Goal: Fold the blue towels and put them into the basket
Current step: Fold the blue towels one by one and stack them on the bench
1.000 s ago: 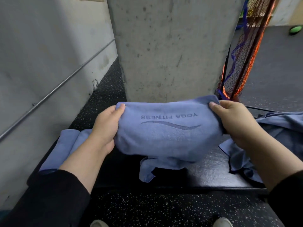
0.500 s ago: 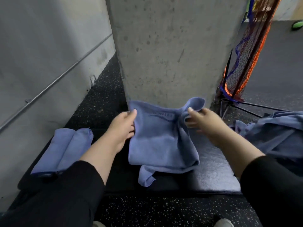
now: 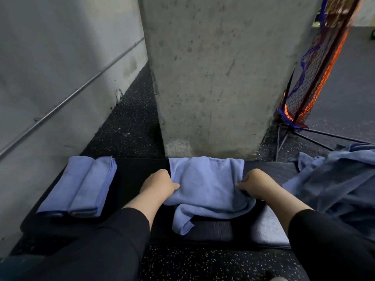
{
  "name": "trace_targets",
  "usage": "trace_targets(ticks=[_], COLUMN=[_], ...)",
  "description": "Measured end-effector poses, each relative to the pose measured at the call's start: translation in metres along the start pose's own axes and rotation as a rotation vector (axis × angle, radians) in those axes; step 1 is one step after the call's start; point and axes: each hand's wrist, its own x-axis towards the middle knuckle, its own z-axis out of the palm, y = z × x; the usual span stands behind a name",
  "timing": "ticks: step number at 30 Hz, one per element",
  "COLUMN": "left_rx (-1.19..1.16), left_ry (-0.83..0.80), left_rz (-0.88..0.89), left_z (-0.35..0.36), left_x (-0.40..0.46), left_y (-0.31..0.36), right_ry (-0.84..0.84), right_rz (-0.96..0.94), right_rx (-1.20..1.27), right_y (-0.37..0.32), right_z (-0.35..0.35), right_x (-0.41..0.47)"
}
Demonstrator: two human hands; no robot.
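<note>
Both of my hands are down on the soft blue microfibre towel (image 3: 205,185), which lies half-folded across the middle of the flat black padded bench (image 3: 269,171), its far edge right at the bench's back edge by the foot of the rough grey concrete pillar (image 3: 213,78). My left hand (image 3: 157,184) pinches the towel's left side, thumb on top of the cloth and fingers curled in, a closed grip on the fabric. My right hand (image 3: 255,184) does the same on the right side, fingers bunched tight into the cloth. The towel is not tidy yet: a loose corner hangs out from under the folded part and trails toward me over the bench top. Off to my left, at the bench's left end, sits a neat stack of folded blue towels (image 3: 81,185), two long folds side by side, well apart from my left hand. At my right, a rumpled heap of unfolded blue towels (image 3: 336,179) spills over the bench's right end, near my right forearm. Behind that heap leans an orange and blue mesh net on thin black metal legs (image 3: 310,78), standing on the dark speckled rubber floor (image 3: 129,122).
</note>
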Motion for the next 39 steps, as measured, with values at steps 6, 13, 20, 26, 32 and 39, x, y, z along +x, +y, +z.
trace_targets(ticks=[6,13,20,26,32,39], left_rx=[-0.581,-0.953,-1.411,-1.392,-1.285,-1.515], left_ry=[0.299,-0.113,-0.257,0.069,-0.266,-0.283], left_rz=[0.111,0.049,0.018,-0.071,-0.035,-0.012], left_z=[-0.017,-0.011,-0.046,-0.047,-0.051,-0.066], left_x=[-0.006,-0.015,-0.023,-0.023,-0.036,-0.033], left_y=[0.013,0.017,0.022,0.021,0.009,0.004], right_ry=[0.226,-0.231,0.030,-0.089,-0.206,-0.130], right_rz=[-0.117,-0.015,-0.054,-0.001,-0.089,-0.046], right_rx=[0.561,1.370,1.738,1.278,1.467,1.435], right_y=[-0.008,-0.003,-0.001,-0.015,-0.011,-0.004], right_z=[-0.013,-0.026,-0.045,-0.023,-0.042,-0.044], right_x=[-0.008,-0.014,-0.003,-0.021,-0.028,-0.019])
